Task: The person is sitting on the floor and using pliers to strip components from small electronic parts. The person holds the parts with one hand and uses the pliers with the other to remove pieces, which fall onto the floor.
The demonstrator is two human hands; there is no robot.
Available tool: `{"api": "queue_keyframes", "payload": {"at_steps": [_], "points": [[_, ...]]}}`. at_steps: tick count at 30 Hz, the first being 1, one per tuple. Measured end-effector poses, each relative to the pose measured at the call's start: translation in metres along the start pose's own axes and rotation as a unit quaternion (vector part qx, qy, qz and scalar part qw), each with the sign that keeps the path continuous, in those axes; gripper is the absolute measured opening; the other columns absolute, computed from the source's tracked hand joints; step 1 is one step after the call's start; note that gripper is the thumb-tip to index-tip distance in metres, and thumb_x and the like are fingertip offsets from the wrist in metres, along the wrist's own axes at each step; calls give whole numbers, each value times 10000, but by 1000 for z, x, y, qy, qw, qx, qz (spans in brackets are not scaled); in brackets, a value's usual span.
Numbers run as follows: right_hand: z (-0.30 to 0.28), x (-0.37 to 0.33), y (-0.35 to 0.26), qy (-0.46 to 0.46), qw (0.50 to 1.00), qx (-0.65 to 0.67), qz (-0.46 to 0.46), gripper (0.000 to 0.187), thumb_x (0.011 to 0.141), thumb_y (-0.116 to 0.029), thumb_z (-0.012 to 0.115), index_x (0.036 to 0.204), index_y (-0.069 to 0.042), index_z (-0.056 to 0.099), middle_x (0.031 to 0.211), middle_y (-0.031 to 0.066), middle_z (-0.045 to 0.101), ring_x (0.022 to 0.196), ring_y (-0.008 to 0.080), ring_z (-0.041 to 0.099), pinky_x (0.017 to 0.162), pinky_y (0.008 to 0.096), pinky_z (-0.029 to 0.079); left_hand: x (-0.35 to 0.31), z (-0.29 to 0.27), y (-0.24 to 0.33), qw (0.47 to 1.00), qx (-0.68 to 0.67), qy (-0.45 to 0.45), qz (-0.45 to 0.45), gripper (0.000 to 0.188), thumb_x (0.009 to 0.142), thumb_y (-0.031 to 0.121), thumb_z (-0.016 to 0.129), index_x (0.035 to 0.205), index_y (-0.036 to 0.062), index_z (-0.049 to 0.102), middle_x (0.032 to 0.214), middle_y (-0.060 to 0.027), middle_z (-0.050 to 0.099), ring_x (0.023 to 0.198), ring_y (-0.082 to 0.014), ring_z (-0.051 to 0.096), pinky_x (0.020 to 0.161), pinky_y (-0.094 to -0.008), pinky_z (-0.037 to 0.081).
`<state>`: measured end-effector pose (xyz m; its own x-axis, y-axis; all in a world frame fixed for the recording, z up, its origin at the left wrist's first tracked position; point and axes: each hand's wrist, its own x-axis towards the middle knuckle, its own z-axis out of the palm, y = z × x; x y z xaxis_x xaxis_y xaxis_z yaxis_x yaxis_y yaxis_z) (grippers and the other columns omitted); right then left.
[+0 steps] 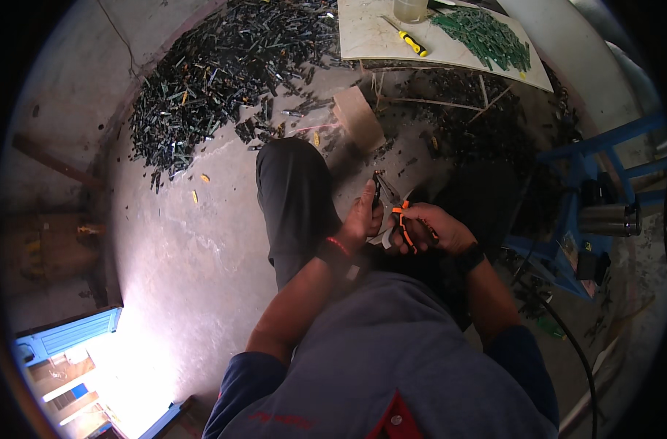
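My left hand (359,219) is closed around a small dark strip-shaped piece (377,192), thumb up along its side. Its kind is hard to make out. In my right hand (441,228) is a pair of pliers (400,216) with orange and black handles. The metal jaws point up and left and lie at the dark piece, but whether they grip it cannot be told. Both hands are close together above my lap, between my knees.
A large heap of dark strips (231,80) covers the floor ahead left. A brown block (359,121) stands before my knees. The low table (362,45) bears green strips (487,40), a yellow screwdriver (412,44) and a jar (410,10). At right is a blue stool (593,146).
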<state>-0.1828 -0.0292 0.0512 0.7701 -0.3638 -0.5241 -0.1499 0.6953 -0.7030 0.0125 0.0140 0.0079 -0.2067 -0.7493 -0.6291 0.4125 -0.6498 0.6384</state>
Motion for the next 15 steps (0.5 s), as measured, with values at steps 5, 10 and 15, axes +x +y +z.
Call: {"api": "queue_keyframes", "payload": {"at_steps": [5, 10, 15], "points": [[2, 0, -1, 25, 997, 68, 33, 397, 913, -364, 469, 1014, 9, 558, 723, 136, 616, 566, 177, 576, 488, 254, 439, -2, 2, 0, 1000, -8, 16, -4, 608, 902, 651, 325, 538, 171, 249, 484, 58, 213, 378, -68, 178, 373, -257, 121], [6, -3, -6, 12, 998, 59, 25, 391, 907, -368, 486, 1000, 6, 556, 701, 146, 599, 533, 179, 543, 483, 261, 427, -9, 6, 5, 1000, 2, 18, 18, 605, 909, 640, 335, 539, 169, 248, 495, 59, 213, 388, -66, 186, 375, -253, 121], [10, -2, -11, 1, 999, -8, 43, 379, 896, -378, 508, 970, -9, 558, 662, 113, 602, 513, 152, 560, 435, 222, 392, -12, 11, 8, 999, 8, 41, 27, 613, 899, 650, 352, 532, 169, 246, 492, 58, 223, 384, -68, 186, 373, -256, 118]]}}
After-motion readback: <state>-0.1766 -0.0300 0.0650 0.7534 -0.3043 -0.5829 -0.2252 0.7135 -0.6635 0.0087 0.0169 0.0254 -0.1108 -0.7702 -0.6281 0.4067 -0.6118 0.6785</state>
